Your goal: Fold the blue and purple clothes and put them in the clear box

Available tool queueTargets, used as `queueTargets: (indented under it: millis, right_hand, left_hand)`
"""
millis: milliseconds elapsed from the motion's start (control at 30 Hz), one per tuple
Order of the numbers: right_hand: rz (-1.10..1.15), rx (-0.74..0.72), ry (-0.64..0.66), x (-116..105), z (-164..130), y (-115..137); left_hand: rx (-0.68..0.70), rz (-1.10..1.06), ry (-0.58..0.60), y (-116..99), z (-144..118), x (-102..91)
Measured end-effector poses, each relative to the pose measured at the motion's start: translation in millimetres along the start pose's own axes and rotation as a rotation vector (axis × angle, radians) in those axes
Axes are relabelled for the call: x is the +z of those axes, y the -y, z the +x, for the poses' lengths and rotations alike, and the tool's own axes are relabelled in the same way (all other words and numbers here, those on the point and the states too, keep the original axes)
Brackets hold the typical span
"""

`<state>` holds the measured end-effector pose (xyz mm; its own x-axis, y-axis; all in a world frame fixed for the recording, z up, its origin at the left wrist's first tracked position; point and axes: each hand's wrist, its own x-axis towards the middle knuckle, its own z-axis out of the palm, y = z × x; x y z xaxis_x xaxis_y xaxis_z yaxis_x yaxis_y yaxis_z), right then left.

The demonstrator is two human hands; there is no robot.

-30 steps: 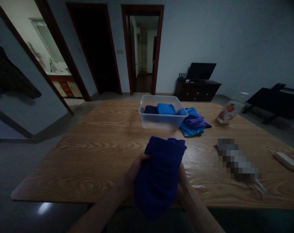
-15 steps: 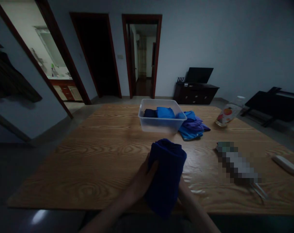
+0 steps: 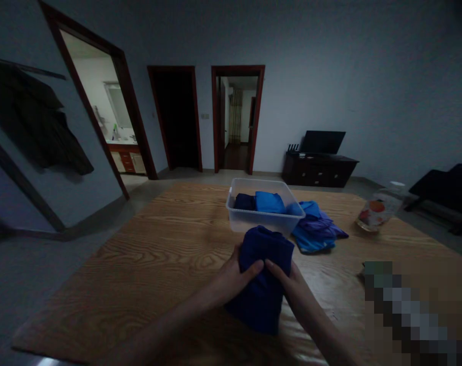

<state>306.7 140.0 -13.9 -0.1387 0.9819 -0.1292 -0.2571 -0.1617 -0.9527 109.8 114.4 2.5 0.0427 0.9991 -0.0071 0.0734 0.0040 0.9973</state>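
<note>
A dark blue folded cloth [image 3: 267, 300], perhaps a garment, is held up over the near part of the table. My left hand [image 3: 236, 274] grips its left side, thumb lying across the front. On the right side my right hand [image 3: 289, 277] grips it too, and the two thumb tips nearly meet. The other fingers are behind the fabric. Just beyond the cloth stands a clear plastic bin [image 3: 238, 223]. Inside are a folded navy cloth [image 3: 245, 202] and a folded bright blue cloth [image 3: 269, 202].
Right of the bin lies a loose pile of blue and purple cloths [image 3: 316, 229]. A clear bottle [image 3: 379, 208] with a fruit label stands on the wooden table [image 3: 158, 244] farther right. A pixelated object [image 3: 413, 310] lies at the near right.
My view has tilted up and a little left. Both thumbs now press on the front of the dark blue cloth, where the right hand was mostly hidden behind it before.
</note>
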Motion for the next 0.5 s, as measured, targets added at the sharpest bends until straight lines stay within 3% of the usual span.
queueTargets:
  millis: [100,200,300,367,433,500]
  right_hand:
    - [0.024,-0.032,0.028,5,17,36]
    - [0.067,-0.032,0.096,13,53,78]
    - [0.063,-0.049,0.178,27,115,119]
    - [-0.044,-0.097,0.162,38,165,140]
    - [-0.095,-0.093,0.141,47,214,152]
    - [-0.141,-0.129,0.125,54,252,153]
  left_hand:
    - [0.029,-0.034,0.131,-9,7,-0.7]
    - [0.064,-0.157,0.142,-32,36,-10.3]
    - [0.179,-0.102,0.057,-66,93,-26.5]
    - [0.268,0.003,0.017,-85,142,-37.0]
    - [0.217,0.197,-0.065,-96,191,-44.5]
    - [0.125,0.285,-0.076,-97,235,-48.6]
